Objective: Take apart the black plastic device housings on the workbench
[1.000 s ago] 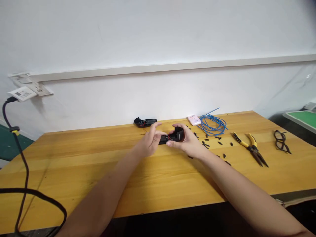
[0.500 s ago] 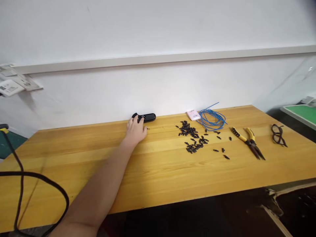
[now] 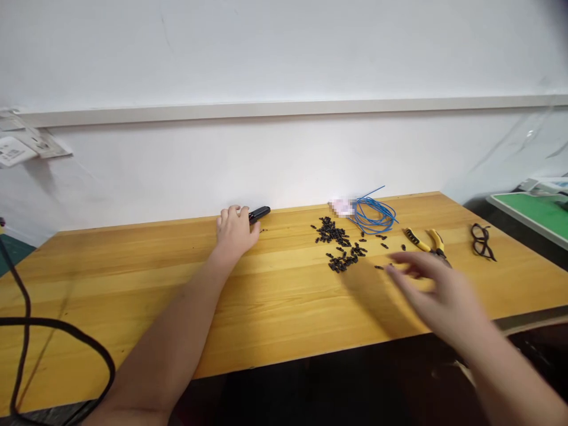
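My left hand (image 3: 236,232) grips one end of a long black device (image 3: 260,213) at the back edge of the table, against the wall. Its fingers hide most of the device, whose exact kind I cannot make out. My right hand (image 3: 437,290) hovers above the right half of the table, blurred, with thumb and fingers apart and nothing between them. Nearest to it are a few scattered small black pieces (image 3: 378,267) and yellow-handled pliers (image 3: 417,239), whose jaws it partly covers. Left of it lies a pile of small black connector-like pieces (image 3: 336,232).
A coil of blue wire (image 3: 376,216) lies beside a pink-white packet (image 3: 341,207) near the wall. A dark looped strap (image 3: 481,241) rests at the right. A black cable (image 3: 66,328) curves in front at the left. A green-topped surface (image 3: 532,216) stands beyond the table's right end.
My right hand has come into view from the lower right. The black device has turned under my left hand, which covers more of it. The view has shifted slightly.
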`<state>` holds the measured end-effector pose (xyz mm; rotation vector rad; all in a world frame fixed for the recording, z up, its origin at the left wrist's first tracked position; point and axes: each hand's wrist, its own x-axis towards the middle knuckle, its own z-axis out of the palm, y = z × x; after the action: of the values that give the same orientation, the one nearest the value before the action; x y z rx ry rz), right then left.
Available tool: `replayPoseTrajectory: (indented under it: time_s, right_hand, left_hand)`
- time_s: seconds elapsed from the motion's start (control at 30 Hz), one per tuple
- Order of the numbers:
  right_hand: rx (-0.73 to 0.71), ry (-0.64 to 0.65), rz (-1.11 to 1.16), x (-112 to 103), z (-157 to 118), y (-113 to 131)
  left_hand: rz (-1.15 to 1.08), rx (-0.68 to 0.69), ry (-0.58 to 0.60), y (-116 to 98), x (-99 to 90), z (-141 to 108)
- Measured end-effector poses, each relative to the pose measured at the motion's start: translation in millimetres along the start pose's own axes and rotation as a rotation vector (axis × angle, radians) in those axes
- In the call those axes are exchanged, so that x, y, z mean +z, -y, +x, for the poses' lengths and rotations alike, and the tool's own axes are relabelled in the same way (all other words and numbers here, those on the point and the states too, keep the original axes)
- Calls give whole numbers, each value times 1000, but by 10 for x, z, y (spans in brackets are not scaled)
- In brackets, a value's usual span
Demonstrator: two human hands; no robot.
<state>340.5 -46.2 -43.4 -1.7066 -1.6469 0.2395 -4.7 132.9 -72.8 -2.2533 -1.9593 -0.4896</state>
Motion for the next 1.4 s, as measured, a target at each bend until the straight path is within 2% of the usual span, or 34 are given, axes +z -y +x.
replayPoseTrajectory:
  time_s: [0.03,0.07,0.17,0.27,0.43,0.57,0.7,0.83,0.9,1.0,1.1,1.23,1.33,1.4]
  right_hand:
    - [46,155,-165,162,91,72]
    - [43,241,-217,337,196,146]
    - [47,354,-314,793,481,306]
    - [77,403,-377,987,592,307]
    - [85,440,-319,966,579,160]
    - [70,372,-187,860,654,178]
    - [-12,337,-13,626,755,395]
    - [-218,340,285,417,780,720]
    - [-338,293,410,381,780,857]
    - [-449,236,467,428,801,957]
    - [-449,203,502,557,836,926]
    - [-330,44,593,719,841,832]
    - [-251,-21,667,758,806,819]
    - [-220,21,742,760,774,845]
  left_hand:
    - [-12,2,4,8,6,12]
    - [-27,8,17,20,13,22]
    - [-97,4,58,85,34,42]
    - [-201,-79,71,175,46,53]
    - [-502,-251,118,242,51,38]
    - [-927,-313,185,93,-40,-34]
    - [-1435,-282,289,-147,-297,-152]
    - [-1736,-287,412,-290,-566,-283]
    - [-1938,-330,554,-316,-635,-335]
    - [-2186,-431,748,-329,-652,-377]
    - [-2241,-490,837,-331,-623,-380]
    - [-2229,-509,880,-320,-588,-373]
    - [-2251,-505,815,-345,-567,-401]
    - [-2285,-476,730,-396,-543,-436]
